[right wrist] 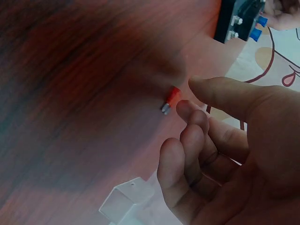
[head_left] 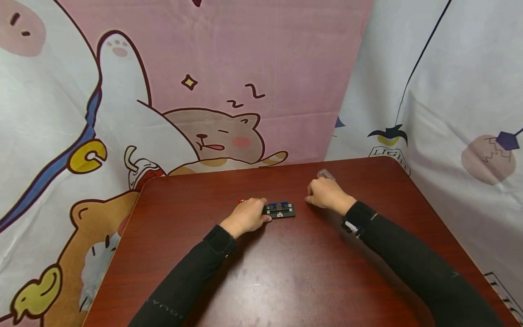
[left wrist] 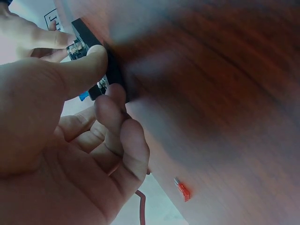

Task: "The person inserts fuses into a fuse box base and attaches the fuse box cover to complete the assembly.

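Note:
My left hand (head_left: pixel 247 215) grips the left end of a flat black terminal block (head_left: pixel 280 210) on the table, thumb at the near side in the head view. Metal screw contacts and small blue parts (right wrist: pixel 255 33) stand on the block. To the right, my right hand (head_left: pixel 325 192) hovers low over the table with its fingers loosely bent. In the right wrist view its thumb and index tips are close to a small red-sleeved crimp terminal (right wrist: pixel 173 97) with a metal end, with a gap between them. A similar red terminal (left wrist: pixel 183 190) lies beyond my left hand.
A clear plastic cover (head_left: pixel 325 174) lies just behind my right hand. The brown wooden table (head_left: pixel 253 281) has its back edge against a cartoon-print cloth (head_left: pixel 302 81). A second printed cloth (head_left: pixel 441 104) hangs along the right side.

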A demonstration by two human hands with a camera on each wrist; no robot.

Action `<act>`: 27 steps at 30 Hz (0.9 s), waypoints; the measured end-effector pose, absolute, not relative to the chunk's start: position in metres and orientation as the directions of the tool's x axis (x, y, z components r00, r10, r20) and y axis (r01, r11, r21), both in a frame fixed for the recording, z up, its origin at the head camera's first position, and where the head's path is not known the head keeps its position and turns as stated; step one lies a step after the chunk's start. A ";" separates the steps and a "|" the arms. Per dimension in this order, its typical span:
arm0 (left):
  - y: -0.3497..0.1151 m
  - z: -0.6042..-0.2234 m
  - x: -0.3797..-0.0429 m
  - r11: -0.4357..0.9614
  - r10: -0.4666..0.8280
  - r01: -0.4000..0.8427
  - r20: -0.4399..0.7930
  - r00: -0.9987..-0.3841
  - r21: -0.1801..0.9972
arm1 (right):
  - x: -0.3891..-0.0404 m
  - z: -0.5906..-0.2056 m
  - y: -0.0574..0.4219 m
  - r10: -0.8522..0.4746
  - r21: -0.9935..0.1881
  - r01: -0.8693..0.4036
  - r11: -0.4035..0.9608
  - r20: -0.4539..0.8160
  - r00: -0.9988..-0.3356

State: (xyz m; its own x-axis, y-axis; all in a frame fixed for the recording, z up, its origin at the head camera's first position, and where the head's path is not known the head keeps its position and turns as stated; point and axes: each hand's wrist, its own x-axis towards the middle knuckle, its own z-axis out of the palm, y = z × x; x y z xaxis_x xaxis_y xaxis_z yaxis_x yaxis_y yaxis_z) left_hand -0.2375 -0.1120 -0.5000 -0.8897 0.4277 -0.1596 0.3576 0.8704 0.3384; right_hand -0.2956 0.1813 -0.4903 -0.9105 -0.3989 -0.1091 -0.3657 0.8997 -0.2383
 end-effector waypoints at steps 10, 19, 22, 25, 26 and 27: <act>-0.112 -0.499 -0.237 0.868 0.431 0.362 -0.154 -0.889 0.340 | -0.297 -0.492 0.181 -0.401 -0.194 -0.378 0.905 -0.097 -0.911; -0.112 -0.498 -0.236 0.869 0.426 0.355 -0.159 -0.890 0.346 | -0.295 -0.491 0.180 -0.404 -0.208 -0.377 0.903 -0.109 -0.908; -0.112 -0.499 -0.236 0.868 0.427 0.355 -0.156 -0.891 0.347 | -0.295 -0.492 0.180 -0.407 -0.220 -0.377 0.900 -0.111 -0.907; -0.112 -0.500 -0.235 0.868 0.427 0.355 -0.156 -0.891 0.348 | -0.294 -0.492 0.179 -0.410 -0.228 -0.378 0.897 -0.109 -0.906; -0.112 -0.500 -0.235 0.868 0.427 0.355 -0.156 -0.891 0.347 | -0.294 -0.492 0.179 -0.410 -0.227 -0.380 0.897 -0.107 -0.906; -0.112 -0.500 -0.235 0.867 0.428 0.356 -0.155 -0.890 0.348 | -0.294 -0.492 0.179 -0.411 -0.227 -0.381 0.897 -0.104 -0.906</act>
